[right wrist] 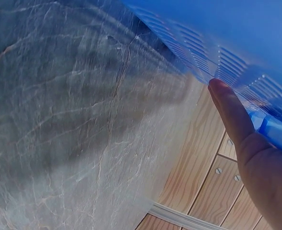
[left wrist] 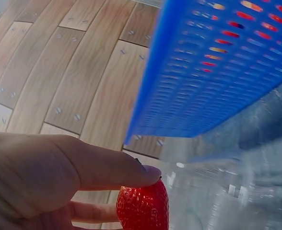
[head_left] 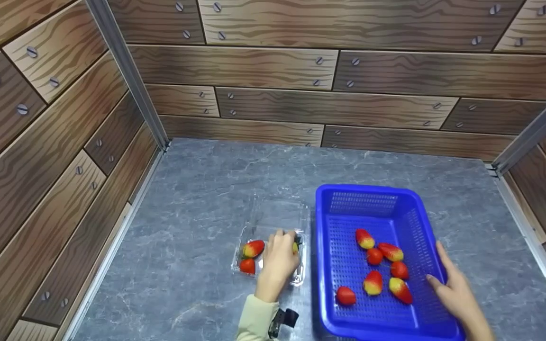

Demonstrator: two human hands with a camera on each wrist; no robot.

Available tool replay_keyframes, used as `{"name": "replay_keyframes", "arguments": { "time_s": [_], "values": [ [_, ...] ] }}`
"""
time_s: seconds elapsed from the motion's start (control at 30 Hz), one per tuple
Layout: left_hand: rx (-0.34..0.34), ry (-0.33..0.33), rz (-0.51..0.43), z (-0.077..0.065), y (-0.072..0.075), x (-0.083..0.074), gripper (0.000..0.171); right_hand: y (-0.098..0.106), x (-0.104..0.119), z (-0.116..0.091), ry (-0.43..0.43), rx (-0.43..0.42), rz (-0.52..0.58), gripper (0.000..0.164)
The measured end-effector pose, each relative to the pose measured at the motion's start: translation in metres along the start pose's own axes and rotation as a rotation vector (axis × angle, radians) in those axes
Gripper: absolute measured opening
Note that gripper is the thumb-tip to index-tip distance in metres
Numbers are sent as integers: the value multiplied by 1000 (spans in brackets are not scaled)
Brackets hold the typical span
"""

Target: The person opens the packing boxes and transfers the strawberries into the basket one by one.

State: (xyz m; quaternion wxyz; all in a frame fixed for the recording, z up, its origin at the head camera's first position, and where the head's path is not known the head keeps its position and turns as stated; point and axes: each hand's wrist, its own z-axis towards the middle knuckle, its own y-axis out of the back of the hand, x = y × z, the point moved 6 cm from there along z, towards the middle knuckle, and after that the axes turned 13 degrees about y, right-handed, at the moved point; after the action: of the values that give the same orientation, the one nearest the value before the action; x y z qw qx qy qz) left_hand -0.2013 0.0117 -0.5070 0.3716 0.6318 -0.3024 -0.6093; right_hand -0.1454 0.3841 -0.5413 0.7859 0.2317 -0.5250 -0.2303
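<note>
My left hand (head_left: 280, 260) is over a clear plastic clamshell box (head_left: 277, 213) with its lid folded back. Between thumb and fingers it pinches a red toy strawberry (left wrist: 145, 206), seen in the left wrist view. Two more strawberries, one red and yellow (head_left: 254, 248) and one red (head_left: 247, 266), lie in the left side of the box. A yellow bit shows past my hand on the right. My right hand (head_left: 458, 289) grips the right wall of a blue plastic basket (head_left: 321, 246), thumb inside and fingers outside. Several strawberries (head_left: 373, 282) lie scattered on the basket's floor.
The grey marbled tabletop (head_left: 183, 213) is bounded by wood-patterned walls (head_left: 263, 104) at the back and both sides, with metal strips along the corners. The basket stands close to the right of the clear box.
</note>
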Motion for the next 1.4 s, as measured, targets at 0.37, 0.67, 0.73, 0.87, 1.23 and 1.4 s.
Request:
{"name": "replay_keyframes", "arguments": {
  "time_s": [0.37, 0.67, 0.73, 0.87, 1.23, 1.4],
  "values": [
    [32, -52, -20, 1, 16, -38, 36, 0, -1, 0, -4, -7, -13, 85],
    [74, -153, 15, -6, 11, -83, 35, 0, -2, -1, -4, -6, -7, 86],
    [63, -197, 60, -8, 7, -94, 33, 0, -1, 0, -5, -4, -15, 86],
    [44, -285, 167, -11, -2, -113, 28, 0, 1, 1, -6, 1, -23, 86],
    [149, -436, 288, -17, -36, -139, 35, -1, 1, 0, -26, 9, -32, 86],
    [204, -461, 326, -15, -50, -140, 36, 0, 1, 0, -26, 6, -41, 85]
  ]
}}
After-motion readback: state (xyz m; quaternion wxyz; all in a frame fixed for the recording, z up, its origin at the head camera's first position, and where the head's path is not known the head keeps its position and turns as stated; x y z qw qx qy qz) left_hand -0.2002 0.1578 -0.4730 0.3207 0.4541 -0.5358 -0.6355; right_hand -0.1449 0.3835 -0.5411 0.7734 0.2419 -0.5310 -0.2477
